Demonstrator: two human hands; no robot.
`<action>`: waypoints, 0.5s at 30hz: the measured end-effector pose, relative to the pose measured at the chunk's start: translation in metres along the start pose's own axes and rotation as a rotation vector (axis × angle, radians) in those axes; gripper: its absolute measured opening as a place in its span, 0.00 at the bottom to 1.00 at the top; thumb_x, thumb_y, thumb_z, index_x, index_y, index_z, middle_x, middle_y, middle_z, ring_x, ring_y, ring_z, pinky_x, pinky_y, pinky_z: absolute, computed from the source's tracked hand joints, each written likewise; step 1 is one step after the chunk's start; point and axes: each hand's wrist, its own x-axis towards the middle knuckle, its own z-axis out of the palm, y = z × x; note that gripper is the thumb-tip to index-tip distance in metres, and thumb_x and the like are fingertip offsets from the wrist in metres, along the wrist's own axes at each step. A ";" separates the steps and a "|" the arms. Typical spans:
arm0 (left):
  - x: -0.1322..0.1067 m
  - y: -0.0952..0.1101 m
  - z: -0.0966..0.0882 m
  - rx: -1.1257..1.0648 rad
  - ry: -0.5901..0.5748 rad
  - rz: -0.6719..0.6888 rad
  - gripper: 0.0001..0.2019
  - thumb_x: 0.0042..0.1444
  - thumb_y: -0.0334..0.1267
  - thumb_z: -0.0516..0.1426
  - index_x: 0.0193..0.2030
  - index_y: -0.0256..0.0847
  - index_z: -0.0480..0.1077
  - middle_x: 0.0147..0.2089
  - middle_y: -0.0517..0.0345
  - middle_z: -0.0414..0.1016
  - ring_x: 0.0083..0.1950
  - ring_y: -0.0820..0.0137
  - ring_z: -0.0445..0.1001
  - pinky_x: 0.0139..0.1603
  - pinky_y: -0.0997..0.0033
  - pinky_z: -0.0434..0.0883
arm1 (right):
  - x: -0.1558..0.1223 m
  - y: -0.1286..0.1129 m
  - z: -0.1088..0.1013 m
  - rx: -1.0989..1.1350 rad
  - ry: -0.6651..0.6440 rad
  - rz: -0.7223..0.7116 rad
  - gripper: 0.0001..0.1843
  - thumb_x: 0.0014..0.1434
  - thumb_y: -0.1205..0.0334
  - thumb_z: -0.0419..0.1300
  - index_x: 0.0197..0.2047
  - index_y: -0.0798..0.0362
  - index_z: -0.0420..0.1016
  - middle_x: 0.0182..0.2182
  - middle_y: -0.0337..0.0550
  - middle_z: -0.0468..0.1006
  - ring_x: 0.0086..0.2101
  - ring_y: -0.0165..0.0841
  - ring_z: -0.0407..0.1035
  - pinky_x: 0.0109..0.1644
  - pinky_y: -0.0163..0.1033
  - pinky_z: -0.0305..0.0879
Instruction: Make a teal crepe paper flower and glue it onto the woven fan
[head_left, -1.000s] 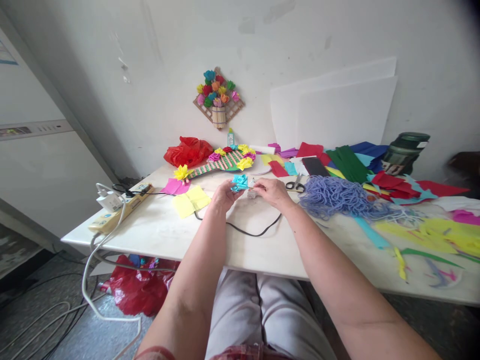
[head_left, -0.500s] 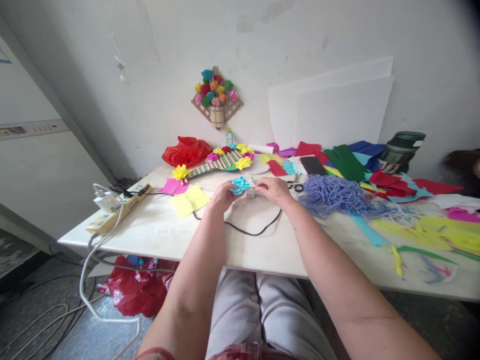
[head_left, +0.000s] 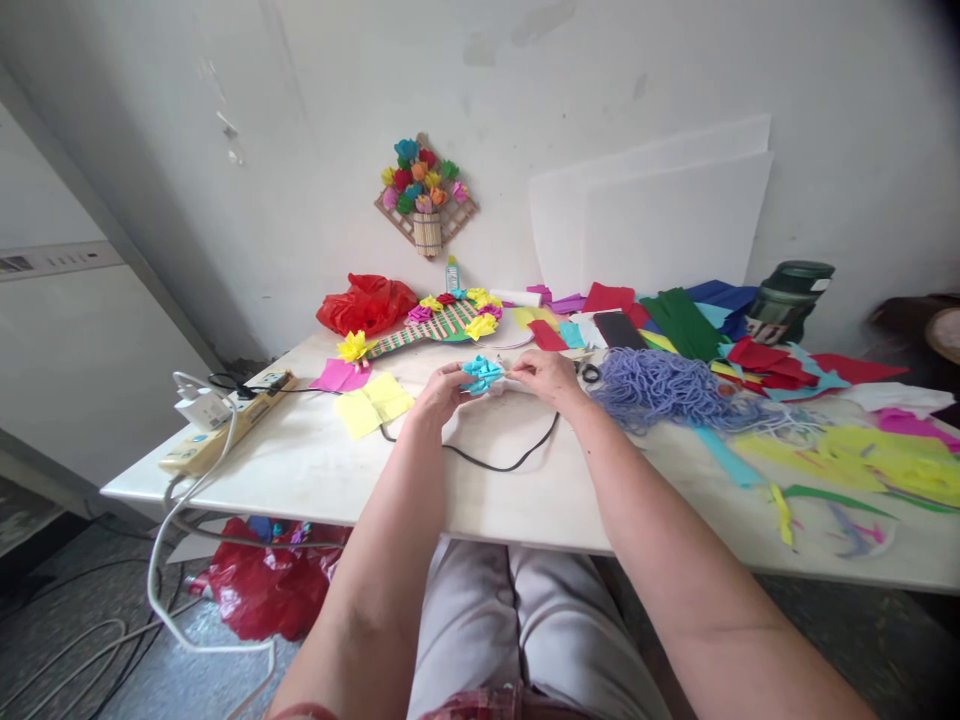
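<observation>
A light-blue crepe-paper flower (head_left: 481,374) is held just above the table by my left hand (head_left: 444,390), its fingers closed on the flower's left side. On the other side, my right hand (head_left: 546,376) pinches something small and pale beside the petals, too small to name. A black cable (head_left: 501,468) curves over the table below both hands. Behind them lies a guitar-shaped craft piece (head_left: 431,330) with pink-and-green strips and yellow, magenta, red and blue paper flowers. Scissors (head_left: 590,373) lie just right of my right hand, partly hidden.
Yellow paper squares (head_left: 375,404) and a power strip (head_left: 225,425) are on the left. To the right lie purple yarn (head_left: 660,388), a phone (head_left: 619,331), coloured paper scraps (head_left: 862,460) and a dark green flask (head_left: 789,302). A red plastic bag (head_left: 366,303) sits at the back.
The whole view has shifted slightly. Both hands stay at the blue flower, which looks slightly turned between them; my right fingers remain pinched at its right side.
</observation>
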 end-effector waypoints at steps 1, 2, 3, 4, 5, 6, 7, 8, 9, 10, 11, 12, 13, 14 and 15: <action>0.000 0.000 0.000 0.008 -0.002 0.015 0.11 0.37 0.24 0.61 0.31 0.33 0.73 0.28 0.53 0.76 0.28 0.70 0.74 0.34 0.69 0.73 | 0.000 0.000 0.000 -0.001 0.003 -0.002 0.03 0.52 0.62 0.65 0.29 0.51 0.80 0.29 0.39 0.82 0.29 0.30 0.72 0.32 0.33 0.59; 0.001 -0.001 0.000 0.015 -0.004 0.032 0.10 0.36 0.24 0.62 0.31 0.33 0.73 0.28 0.54 0.76 0.28 0.70 0.74 0.34 0.69 0.73 | 0.000 0.000 -0.001 -0.002 0.006 -0.006 0.04 0.52 0.61 0.65 0.29 0.51 0.80 0.29 0.39 0.81 0.29 0.30 0.72 0.32 0.33 0.59; 0.001 -0.001 0.000 0.021 -0.005 0.049 0.10 0.36 0.24 0.62 0.30 0.33 0.73 0.28 0.54 0.76 0.28 0.70 0.74 0.34 0.70 0.72 | 0.000 0.000 -0.001 -0.005 0.007 -0.009 0.04 0.52 0.61 0.65 0.29 0.51 0.79 0.29 0.39 0.81 0.29 0.30 0.72 0.32 0.33 0.58; 0.001 -0.001 0.001 0.025 -0.003 0.064 0.10 0.36 0.25 0.63 0.30 0.34 0.73 0.27 0.55 0.76 0.28 0.70 0.75 0.34 0.71 0.72 | 0.000 0.000 -0.001 -0.009 0.006 -0.013 0.04 0.52 0.61 0.65 0.28 0.51 0.79 0.29 0.39 0.81 0.29 0.30 0.72 0.32 0.33 0.58; 0.001 -0.001 0.002 0.026 0.001 0.077 0.10 0.35 0.25 0.63 0.29 0.34 0.72 0.27 0.56 0.76 0.28 0.70 0.75 0.35 0.71 0.72 | 0.000 0.000 -0.002 -0.014 0.005 -0.014 0.04 0.52 0.61 0.65 0.28 0.51 0.79 0.29 0.39 0.81 0.29 0.30 0.71 0.32 0.33 0.58; 0.001 -0.001 0.002 0.026 0.007 0.085 0.11 0.35 0.25 0.64 0.29 0.35 0.72 0.27 0.56 0.76 0.28 0.70 0.75 0.35 0.71 0.72 | 0.000 0.000 -0.002 -0.020 0.003 -0.014 0.04 0.52 0.61 0.65 0.28 0.52 0.79 0.29 0.40 0.81 0.29 0.30 0.71 0.32 0.33 0.58; 0.001 -0.001 0.003 0.024 0.012 0.093 0.11 0.35 0.25 0.65 0.29 0.35 0.72 0.27 0.58 0.75 0.28 0.71 0.75 0.35 0.72 0.71 | 0.000 0.000 -0.002 -0.027 0.001 -0.015 0.04 0.52 0.61 0.65 0.28 0.52 0.79 0.29 0.40 0.81 0.30 0.30 0.71 0.32 0.33 0.58; 0.001 -0.001 0.003 0.023 0.016 0.098 0.11 0.35 0.25 0.65 0.29 0.36 0.72 0.26 0.59 0.75 0.28 0.71 0.75 0.35 0.72 0.71 | 0.000 0.000 -0.002 -0.034 -0.001 -0.017 0.04 0.52 0.61 0.65 0.29 0.52 0.79 0.29 0.40 0.81 0.30 0.30 0.71 0.32 0.33 0.58; 0.001 -0.002 0.003 0.024 0.015 0.101 0.12 0.34 0.25 0.65 0.29 0.36 0.72 0.26 0.59 0.75 0.29 0.71 0.75 0.36 0.72 0.71 | 0.001 0.001 -0.003 -0.043 -0.002 -0.022 0.04 0.52 0.61 0.65 0.29 0.52 0.79 0.29 0.40 0.81 0.30 0.30 0.71 0.32 0.33 0.58; 0.001 -0.002 0.003 0.029 0.013 0.101 0.12 0.34 0.25 0.65 0.29 0.36 0.72 0.27 0.60 0.75 0.29 0.71 0.75 0.36 0.72 0.72 | 0.001 0.002 -0.003 -0.052 -0.002 -0.029 0.04 0.52 0.61 0.65 0.29 0.52 0.79 0.29 0.40 0.81 0.29 0.30 0.71 0.32 0.33 0.58; 0.002 -0.003 0.002 0.034 0.012 0.102 0.12 0.34 0.26 0.65 0.29 0.36 0.72 0.27 0.60 0.75 0.29 0.71 0.75 0.36 0.71 0.72 | 0.001 0.003 -0.003 -0.063 -0.001 -0.038 0.03 0.52 0.62 0.65 0.29 0.51 0.79 0.29 0.40 0.80 0.29 0.30 0.70 0.32 0.33 0.58; 0.002 -0.003 0.002 0.039 0.013 0.102 0.12 0.34 0.26 0.65 0.29 0.36 0.72 0.27 0.59 0.76 0.29 0.70 0.75 0.37 0.71 0.72 | 0.002 0.005 -0.004 -0.074 0.001 -0.044 0.03 0.52 0.62 0.64 0.29 0.51 0.78 0.29 0.40 0.80 0.30 0.30 0.70 0.32 0.33 0.58; 0.003 -0.004 0.001 0.040 0.017 0.104 0.13 0.34 0.26 0.65 0.30 0.36 0.72 0.27 0.59 0.76 0.29 0.70 0.75 0.36 0.70 0.72 | 0.002 0.007 -0.004 -0.086 0.003 -0.048 0.03 0.52 0.62 0.64 0.29 0.52 0.78 0.29 0.40 0.80 0.30 0.31 0.70 0.32 0.33 0.57; 0.004 -0.004 0.000 0.037 0.025 0.105 0.13 0.34 0.26 0.65 0.30 0.36 0.72 0.28 0.58 0.76 0.29 0.70 0.75 0.36 0.69 0.73 | 0.003 0.009 -0.005 -0.097 0.006 -0.048 0.03 0.52 0.63 0.64 0.29 0.52 0.78 0.29 0.41 0.80 0.30 0.31 0.70 0.32 0.33 0.57; 0.005 -0.005 0.000 0.030 0.039 0.103 0.13 0.34 0.26 0.65 0.30 0.35 0.71 0.28 0.58 0.76 0.29 0.70 0.75 0.36 0.69 0.73 | 0.003 0.012 -0.006 -0.106 0.008 -0.046 0.03 0.52 0.63 0.64 0.29 0.52 0.78 0.28 0.41 0.80 0.30 0.31 0.70 0.32 0.34 0.58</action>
